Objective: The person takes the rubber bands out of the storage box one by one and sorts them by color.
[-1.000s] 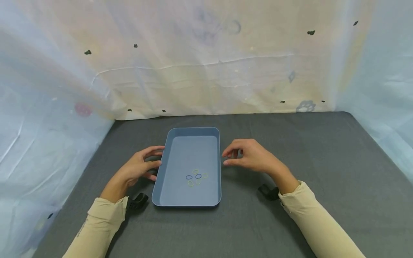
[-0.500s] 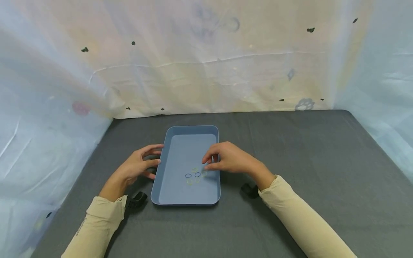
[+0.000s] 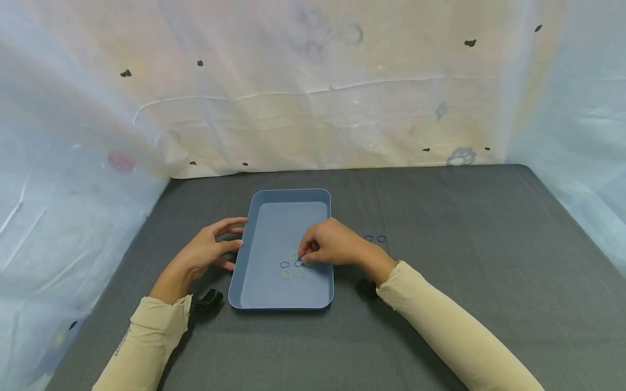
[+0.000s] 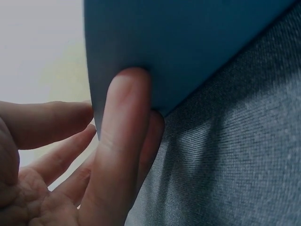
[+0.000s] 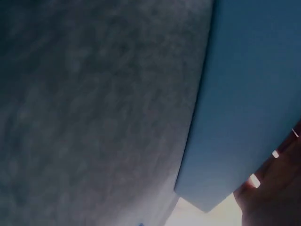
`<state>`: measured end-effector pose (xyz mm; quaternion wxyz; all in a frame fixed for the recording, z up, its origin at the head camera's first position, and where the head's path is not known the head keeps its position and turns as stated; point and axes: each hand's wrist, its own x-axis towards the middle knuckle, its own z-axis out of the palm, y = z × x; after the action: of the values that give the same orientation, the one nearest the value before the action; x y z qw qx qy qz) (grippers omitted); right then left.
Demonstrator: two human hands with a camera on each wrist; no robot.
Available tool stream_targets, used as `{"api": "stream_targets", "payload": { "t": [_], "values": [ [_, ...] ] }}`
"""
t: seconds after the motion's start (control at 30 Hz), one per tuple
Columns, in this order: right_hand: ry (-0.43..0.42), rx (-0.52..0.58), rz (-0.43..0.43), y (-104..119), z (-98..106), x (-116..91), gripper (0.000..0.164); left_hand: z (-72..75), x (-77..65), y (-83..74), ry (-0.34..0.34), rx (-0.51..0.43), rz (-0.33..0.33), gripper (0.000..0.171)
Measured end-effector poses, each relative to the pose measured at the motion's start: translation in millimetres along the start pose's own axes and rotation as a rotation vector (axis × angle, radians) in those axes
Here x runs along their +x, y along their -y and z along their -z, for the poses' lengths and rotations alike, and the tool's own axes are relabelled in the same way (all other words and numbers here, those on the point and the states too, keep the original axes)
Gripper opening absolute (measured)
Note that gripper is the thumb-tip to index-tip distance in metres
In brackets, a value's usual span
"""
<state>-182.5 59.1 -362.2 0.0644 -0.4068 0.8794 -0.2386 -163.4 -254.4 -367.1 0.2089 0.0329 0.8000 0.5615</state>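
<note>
While hands are at rings and tray, sleeve print — tiny — blurs.

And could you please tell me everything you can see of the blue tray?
The tray is a shallow blue rectangle with rounded corners and low walls, smooth like plastic. It sits upright on gray cloth, long sides running front to back, small blue and yellow-green rings on its floor. The left hand touches its left outer wall; the right hand is over its floor, any contact unclear.
</note>
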Motion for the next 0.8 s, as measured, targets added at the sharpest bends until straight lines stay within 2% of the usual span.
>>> {"api": "stream_targets", "payload": {
  "t": [0.4,0.63,0.8],
  "values": [
    [-0.004,-0.123,-0.068,4.2,-6.9,5.7,0.004,-2.1,-1.1,-1.9,-0.015,0.006,0.0,0.061],
    [0.006,-0.179,-0.062,3.0,-10.9,4.2,0.006,-4.5,0.6,0.2,-0.02,0.001,0.004,0.061],
    [0.009,-0.177,-0.057,4.2,-11.6,4.3,0.006,-4.1,0.0,-0.7,-0.019,0.002,0.001,0.061]
  ]
}}
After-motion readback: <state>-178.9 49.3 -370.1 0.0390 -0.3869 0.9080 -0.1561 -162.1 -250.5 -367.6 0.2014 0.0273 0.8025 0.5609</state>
